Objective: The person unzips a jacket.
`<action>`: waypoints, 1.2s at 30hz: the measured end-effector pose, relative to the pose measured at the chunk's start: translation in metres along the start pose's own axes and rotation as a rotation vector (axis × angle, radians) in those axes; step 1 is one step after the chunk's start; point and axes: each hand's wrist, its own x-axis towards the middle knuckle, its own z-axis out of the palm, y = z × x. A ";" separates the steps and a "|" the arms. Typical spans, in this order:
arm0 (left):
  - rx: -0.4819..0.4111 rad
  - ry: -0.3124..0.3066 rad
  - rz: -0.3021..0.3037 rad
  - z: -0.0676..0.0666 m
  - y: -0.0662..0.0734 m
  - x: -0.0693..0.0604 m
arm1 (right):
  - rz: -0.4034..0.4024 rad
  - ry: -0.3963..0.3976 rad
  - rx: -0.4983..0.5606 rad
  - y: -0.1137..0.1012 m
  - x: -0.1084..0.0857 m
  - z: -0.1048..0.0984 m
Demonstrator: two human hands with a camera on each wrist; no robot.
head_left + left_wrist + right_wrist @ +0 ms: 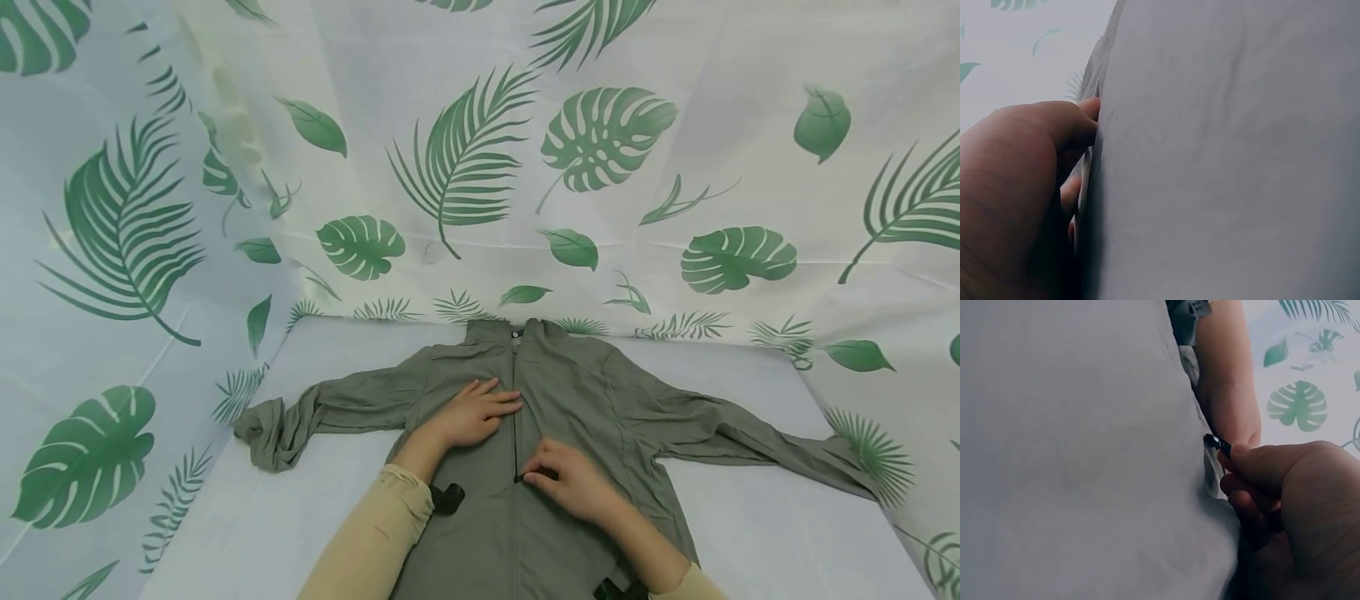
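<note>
A grey-green zip-up jacket lies spread front up, its sleeves out to both sides. My left hand rests flat on the chest beside the zip, fingers extended toward the zip line. Lower down, thumb and fingertips of my right hand pinch the small black zipper pull. The right wrist view shows that pull between thumb and finger, with the cloth slightly raised next to it. Above the pull the zip line shows as a dark line; below it the front edges meet. In the left wrist view, cloth hides part of the left fingers.
Under the jacket is a white table surface. The left sleeve end is bunched, while the right sleeve stretches to the table's side edge. Leaf-printed white sheets hang behind and at the sides. Black straps sit on both wrists.
</note>
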 end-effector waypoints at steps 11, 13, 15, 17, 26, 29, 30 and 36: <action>-0.006 0.011 0.017 0.001 0.000 -0.001 | 0.018 -0.029 0.062 0.007 0.000 0.001; -0.002 0.011 0.009 0.002 0.003 -0.002 | 0.017 -0.032 0.070 0.008 0.000 0.001; 0.002 0.014 0.006 0.003 0.007 -0.004 | 0.018 -0.035 0.082 0.008 0.000 0.000; -0.001 0.011 0.008 0.003 0.013 -0.009 | 0.020 -0.039 0.094 0.008 0.000 0.000; -0.022 -0.105 0.075 -0.002 0.042 -0.042 | 0.037 -0.047 0.086 0.007 0.000 -0.001; -0.024 -0.128 0.094 0.000 0.046 -0.051 | 0.045 -0.051 0.096 0.006 0.000 -0.001; -0.026 -0.126 0.097 0.001 0.046 -0.052 | 0.046 -0.052 0.101 0.006 0.000 -0.001; -0.010 -0.088 0.126 0.011 0.042 -0.057 | 0.055 -0.060 0.114 0.004 0.000 -0.001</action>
